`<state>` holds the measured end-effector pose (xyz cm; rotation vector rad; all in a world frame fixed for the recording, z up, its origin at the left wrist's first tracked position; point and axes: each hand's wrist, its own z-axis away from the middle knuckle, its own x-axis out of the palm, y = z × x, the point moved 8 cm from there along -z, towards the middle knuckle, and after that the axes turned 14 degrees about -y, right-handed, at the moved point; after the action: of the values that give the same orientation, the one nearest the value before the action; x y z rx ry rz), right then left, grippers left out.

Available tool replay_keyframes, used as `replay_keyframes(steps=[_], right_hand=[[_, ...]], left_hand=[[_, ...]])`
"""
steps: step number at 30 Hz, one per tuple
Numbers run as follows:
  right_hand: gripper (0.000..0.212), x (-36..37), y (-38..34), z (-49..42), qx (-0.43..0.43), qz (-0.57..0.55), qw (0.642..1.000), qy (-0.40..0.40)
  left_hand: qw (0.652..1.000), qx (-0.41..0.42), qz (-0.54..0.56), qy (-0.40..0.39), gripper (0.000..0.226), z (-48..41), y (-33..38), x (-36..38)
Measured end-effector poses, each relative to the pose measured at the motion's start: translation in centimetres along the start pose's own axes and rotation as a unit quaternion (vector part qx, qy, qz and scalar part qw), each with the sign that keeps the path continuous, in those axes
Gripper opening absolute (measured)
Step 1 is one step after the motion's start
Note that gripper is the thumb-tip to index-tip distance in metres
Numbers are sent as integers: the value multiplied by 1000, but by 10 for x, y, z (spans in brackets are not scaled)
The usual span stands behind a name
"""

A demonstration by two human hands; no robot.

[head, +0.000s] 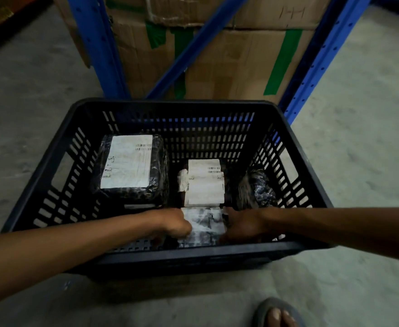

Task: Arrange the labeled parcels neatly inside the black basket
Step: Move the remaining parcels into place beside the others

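Observation:
A black slotted basket point(170, 256) stands on the floor in front of me. Inside, a large black-wrapped parcel point(156, 166) with a white label lies at the left. A smaller labeled parcel point(204, 182) lies in the middle, and a black crinkled parcel point(256, 187) leans at the right wall. Near the basket's front wall, my left hand point(173, 224) and my right hand point(243, 225) grip the two sides of a pale labeled parcel point(203, 226). It is blurred. Both forearms reach over the front rim.
Blue metal rack posts point(94, 43) and stacked cardboard boxes point(236, 62) with green tape stand right behind the basket. Grey concrete floor point(370, 149) surrounds it. A foot in a sandal point(277, 315) shows at the bottom right.

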<state>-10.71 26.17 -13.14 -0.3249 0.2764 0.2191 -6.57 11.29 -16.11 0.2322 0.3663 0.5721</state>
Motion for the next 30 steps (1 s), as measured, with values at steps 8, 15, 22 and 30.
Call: replay_keyframes(steps=[8, 15, 22, 30], right_hand=[[58, -9, -3, 2, -46, -39, 998, 29], [55, -78, 3, 57, -129, -42, 976, 170], [50, -150, 13, 67, -181, -379, 879, 224], [23, -166, 7, 1, -105, -428, 860, 256]], left_hand=[[973, 17, 225, -36, 39, 2, -10, 1], [937, 127, 321, 44, 79, 57, -19, -73], [850, 295, 410, 150, 47, 71, 31, -111], [855, 140, 403, 295, 40, 15, 32, -126]])
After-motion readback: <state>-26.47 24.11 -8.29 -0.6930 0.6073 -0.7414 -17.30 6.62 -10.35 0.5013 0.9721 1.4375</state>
